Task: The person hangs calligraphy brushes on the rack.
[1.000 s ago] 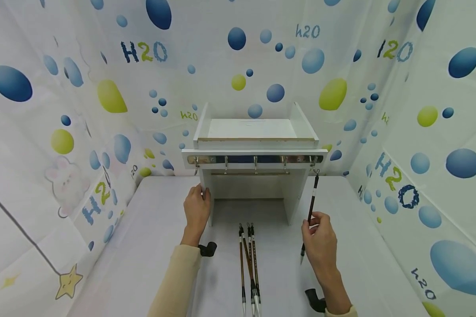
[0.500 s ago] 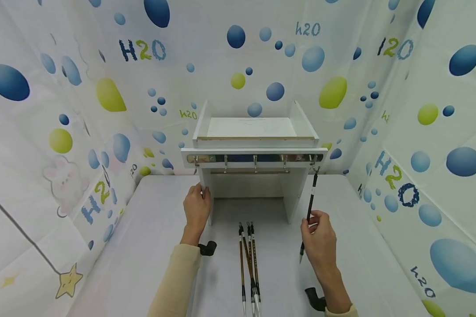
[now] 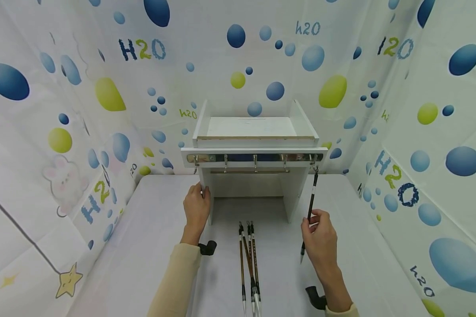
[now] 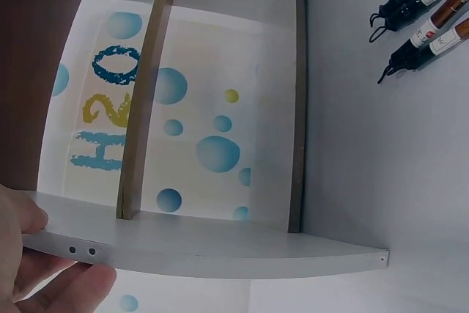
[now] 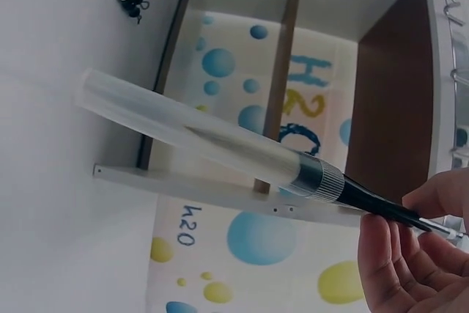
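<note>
My right hand (image 3: 320, 240) pinches a dark-handled calligraphy brush (image 3: 312, 196), tip down and slightly tilted. The brush's top end is at the rightmost metal hook (image 3: 314, 161) of a white shelf (image 3: 254, 143); whether its loop sits on that hook is too small to tell. In the right wrist view a clear cap (image 5: 146, 119) covers the bristles, and thumb and fingers pinch the handle just above. My left hand (image 3: 196, 209) grips the shelf's left side panel (image 4: 220, 254), thumb on one face and fingers on the other.
Several capped brushes (image 3: 255, 259) lie together on the white tabletop (image 3: 143, 264) before the shelf, loops toward it. Other hooks (image 3: 255, 163) line the shelf's front rail. Patterned curtains (image 3: 275, 66) stand behind and at both sides.
The head view has shifted very slightly. Both hands and the brush stay practically where they were.
</note>
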{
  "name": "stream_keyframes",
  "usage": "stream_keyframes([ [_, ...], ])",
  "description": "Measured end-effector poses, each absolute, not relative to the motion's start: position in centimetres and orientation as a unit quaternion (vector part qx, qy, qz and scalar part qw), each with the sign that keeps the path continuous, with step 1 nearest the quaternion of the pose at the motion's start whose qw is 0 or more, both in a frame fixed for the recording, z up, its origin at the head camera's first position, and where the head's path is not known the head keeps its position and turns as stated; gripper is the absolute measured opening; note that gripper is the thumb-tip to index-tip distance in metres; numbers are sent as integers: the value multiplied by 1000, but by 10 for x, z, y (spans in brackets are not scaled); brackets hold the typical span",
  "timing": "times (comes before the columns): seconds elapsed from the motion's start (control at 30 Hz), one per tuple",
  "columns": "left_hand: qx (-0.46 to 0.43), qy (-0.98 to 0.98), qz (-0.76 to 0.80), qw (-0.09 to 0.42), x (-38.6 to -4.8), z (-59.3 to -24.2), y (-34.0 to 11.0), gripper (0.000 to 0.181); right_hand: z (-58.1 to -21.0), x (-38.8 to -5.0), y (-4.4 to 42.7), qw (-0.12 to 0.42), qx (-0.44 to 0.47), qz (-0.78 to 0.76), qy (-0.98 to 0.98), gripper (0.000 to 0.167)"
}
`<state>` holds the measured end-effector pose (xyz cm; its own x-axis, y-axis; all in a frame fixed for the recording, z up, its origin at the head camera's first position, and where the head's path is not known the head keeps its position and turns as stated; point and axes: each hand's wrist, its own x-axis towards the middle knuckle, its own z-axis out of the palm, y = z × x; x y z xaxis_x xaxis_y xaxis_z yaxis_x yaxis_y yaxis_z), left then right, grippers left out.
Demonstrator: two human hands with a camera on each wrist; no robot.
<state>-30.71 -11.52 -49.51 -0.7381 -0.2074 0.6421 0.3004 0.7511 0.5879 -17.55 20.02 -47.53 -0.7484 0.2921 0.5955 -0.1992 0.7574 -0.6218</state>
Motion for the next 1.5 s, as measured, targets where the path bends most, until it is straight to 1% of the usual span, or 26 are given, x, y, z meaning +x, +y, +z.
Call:
stream_keyframes([
  [0.2,-24,-861,-351,367,-307,-495,-115,22,-474,-175,200,351,-28,347,-869,30],
  [0.43,-24,-862,-353,362,-307,-495,-115,21,-476,-177,201,352,-25,345,-870,29],
  [0.7,-28,-861,-353,366,-308,-498,-115,21,-484,-184,202,331,-36,341,-879,29],
  [1.03,-28,-862,-353,363,-307,-497,-115,19,-499,-198,205,347,-21,332,-877,30],
  [1.33,-26,-862,-353,362,-307,-495,-115,20,-507,-215,208,355,-12,323,-877,22],
  [1.5,-25,-863,-352,361,-307,-496,-115,21,-511,-226,211,345,-8,322,-882,18],
])
